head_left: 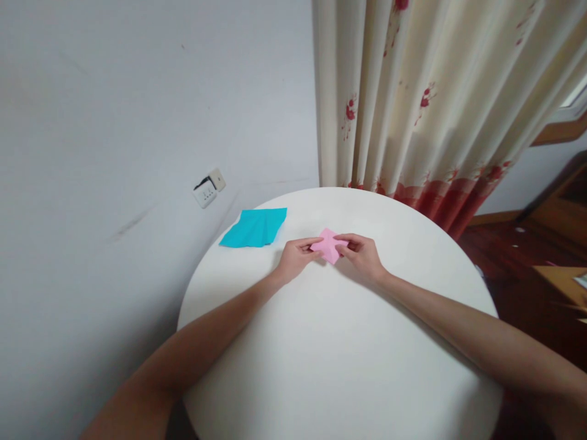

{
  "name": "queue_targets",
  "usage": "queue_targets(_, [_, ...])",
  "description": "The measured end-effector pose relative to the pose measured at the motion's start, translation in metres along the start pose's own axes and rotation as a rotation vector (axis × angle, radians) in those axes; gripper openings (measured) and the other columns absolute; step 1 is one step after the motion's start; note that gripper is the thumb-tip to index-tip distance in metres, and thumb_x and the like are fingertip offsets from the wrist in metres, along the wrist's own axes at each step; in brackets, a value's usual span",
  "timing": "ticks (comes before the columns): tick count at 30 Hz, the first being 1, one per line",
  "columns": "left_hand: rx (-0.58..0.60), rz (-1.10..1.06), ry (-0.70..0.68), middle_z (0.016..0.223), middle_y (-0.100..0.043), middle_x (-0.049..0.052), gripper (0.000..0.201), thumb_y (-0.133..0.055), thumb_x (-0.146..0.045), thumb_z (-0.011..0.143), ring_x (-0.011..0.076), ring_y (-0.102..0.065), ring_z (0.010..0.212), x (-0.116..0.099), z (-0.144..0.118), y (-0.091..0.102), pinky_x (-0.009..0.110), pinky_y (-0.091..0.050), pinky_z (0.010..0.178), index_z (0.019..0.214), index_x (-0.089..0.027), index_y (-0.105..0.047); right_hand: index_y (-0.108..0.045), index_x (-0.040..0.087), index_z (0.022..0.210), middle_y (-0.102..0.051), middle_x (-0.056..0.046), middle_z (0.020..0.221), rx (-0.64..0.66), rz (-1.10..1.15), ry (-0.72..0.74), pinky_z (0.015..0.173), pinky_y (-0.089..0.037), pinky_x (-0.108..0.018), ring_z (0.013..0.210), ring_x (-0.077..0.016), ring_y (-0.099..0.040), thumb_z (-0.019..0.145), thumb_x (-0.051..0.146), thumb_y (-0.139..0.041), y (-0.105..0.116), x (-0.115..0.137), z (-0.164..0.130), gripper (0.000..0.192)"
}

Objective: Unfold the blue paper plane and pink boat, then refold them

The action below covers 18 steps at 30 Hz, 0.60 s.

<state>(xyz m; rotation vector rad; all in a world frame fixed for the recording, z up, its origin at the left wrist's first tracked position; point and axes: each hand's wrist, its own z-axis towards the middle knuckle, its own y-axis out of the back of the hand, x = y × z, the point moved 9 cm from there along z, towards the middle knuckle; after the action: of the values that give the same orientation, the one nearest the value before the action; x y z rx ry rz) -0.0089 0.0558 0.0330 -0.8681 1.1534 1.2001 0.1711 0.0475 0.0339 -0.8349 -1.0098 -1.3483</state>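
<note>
A small piece of folded pink paper, roughly diamond-shaped with creases, is held between both hands over the table. My left hand pinches its left corner between thumb and fingers. On the opposite side, my right hand grips the right corner in the same way. Parts of the paper's side corners are covered by the fingertips. Left of my left hand and farther back, a creased sheet of blue paper lies on the table, apart from both hands.
The round white table stands against a pale wall with a power socket. Cream curtains with red flowers hang behind its far edge. Wooden furniture stands to the right over a dark floor.
</note>
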Motion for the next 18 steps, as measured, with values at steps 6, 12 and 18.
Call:
queue_targets(6, [-0.083, 0.160, -0.191, 0.095, -0.073, 0.009, 0.040, -0.085, -0.034, 0.068, 0.0184, -0.065, 0.084, -0.018, 0.000, 0.005, 0.031, -0.051, 0.078, 0.103, -0.015, -0.078, -0.073, 0.020, 0.115, -0.074, -0.009, 0.110, 0.020, -0.140, 0.121, 0.078, -0.053, -0.033, 0.088, -0.0213, -0.067, 0.081, 0.031, -0.071, -0.003, 0.014, -0.002, 0.035])
queue_targets(12, [-0.142, 0.312, -0.311, 0.087, -0.070, 0.006, 0.030, -0.081, -0.038, 0.075, 0.0171, -0.062, 0.078, -0.034, -0.003, 0.009, 0.030, -0.049, 0.074, 0.099, -0.019, -0.079, -0.073, 0.020, 0.114, -0.073, -0.008, 0.098, 0.001, -0.220, 0.193, 0.074, -0.053, -0.033, 0.082, -0.0198, -0.064, 0.084, 0.032, -0.069, -0.003, 0.021, -0.003, 0.032])
queue_targets(18, [-0.151, 0.322, -0.314, 0.081, -0.068, 0.005, 0.025, -0.078, -0.043, 0.078, 0.0168, -0.061, 0.074, -0.036, -0.005, 0.009, 0.029, -0.047, 0.070, 0.088, -0.020, -0.080, -0.075, 0.021, 0.105, -0.071, -0.007, 0.092, -0.028, -0.213, 0.197, 0.073, -0.053, -0.033, 0.081, -0.0198, -0.064, 0.085, 0.034, -0.069, -0.001, 0.021, -0.003, 0.024])
